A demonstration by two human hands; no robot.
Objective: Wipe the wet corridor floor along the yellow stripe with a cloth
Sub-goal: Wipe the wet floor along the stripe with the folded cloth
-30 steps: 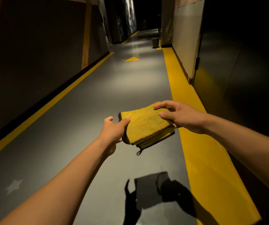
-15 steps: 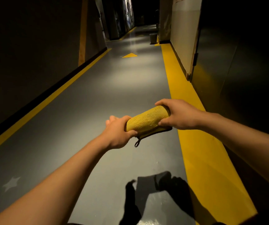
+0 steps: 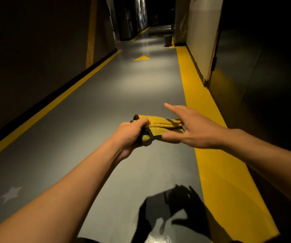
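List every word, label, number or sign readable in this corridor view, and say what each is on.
No readable words or numbers.
Grey floor: a yellow triangle marking and a pale star, both without text.
Panels on the far left wall: too dark and blurred to read.
Yellow cloth, gripped by the left hand: no legible label.

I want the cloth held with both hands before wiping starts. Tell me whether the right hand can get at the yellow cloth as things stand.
Probably yes. The right hand is open beside the yellow cloth, its fingers spread above and below the cloth's free end. The left hand grips only the other end, and nothing lies between.
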